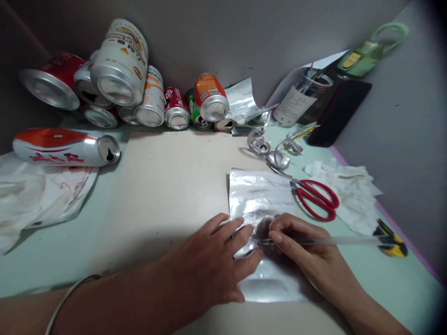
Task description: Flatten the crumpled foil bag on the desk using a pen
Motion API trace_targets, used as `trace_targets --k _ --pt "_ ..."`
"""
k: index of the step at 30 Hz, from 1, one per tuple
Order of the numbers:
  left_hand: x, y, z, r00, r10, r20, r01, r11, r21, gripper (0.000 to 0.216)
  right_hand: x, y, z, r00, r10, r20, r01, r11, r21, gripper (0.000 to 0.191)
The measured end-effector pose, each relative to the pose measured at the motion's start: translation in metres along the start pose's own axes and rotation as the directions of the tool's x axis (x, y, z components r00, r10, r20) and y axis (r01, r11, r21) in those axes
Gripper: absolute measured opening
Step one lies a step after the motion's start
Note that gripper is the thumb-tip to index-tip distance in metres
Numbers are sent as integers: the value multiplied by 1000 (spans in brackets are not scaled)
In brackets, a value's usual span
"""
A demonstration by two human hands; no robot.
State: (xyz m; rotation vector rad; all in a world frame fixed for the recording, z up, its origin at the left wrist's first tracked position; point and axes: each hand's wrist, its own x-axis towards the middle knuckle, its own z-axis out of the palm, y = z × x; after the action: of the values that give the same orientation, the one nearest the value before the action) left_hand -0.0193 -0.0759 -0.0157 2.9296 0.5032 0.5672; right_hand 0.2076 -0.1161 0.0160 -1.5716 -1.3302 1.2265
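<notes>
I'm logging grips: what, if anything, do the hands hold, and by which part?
The right hand pinches a clear stick near one end; the left hand lies on the metal sheet.

Readable on the large white metal can with a gold emblem [120, 65]: "KIRIN", followed by less clear letters. Too skewed to make out: red characters on the white-and-orange bottle-shaped can [59, 146]. Too small: printed lines on the clear cylindrical jar's [321, 80] white paper label [295, 108].

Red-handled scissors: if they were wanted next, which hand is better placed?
Probably the right hand, nearer the scissors, though it holds a slim tool; the left hand rests farther away, on the silvery sheet.
</notes>
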Motion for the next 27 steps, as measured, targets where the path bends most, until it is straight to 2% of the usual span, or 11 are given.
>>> trace_targets --k 9,27 --pt "-2 2 2 1000 -7 23 7 1000 13 81 1 1 -2 996 -58 65 61 997 -45 30" --pt "-1 1 2 998 -1 -58 2 1000 19 89 -1 2 -3 987 -91 134 105 989 -108 28"
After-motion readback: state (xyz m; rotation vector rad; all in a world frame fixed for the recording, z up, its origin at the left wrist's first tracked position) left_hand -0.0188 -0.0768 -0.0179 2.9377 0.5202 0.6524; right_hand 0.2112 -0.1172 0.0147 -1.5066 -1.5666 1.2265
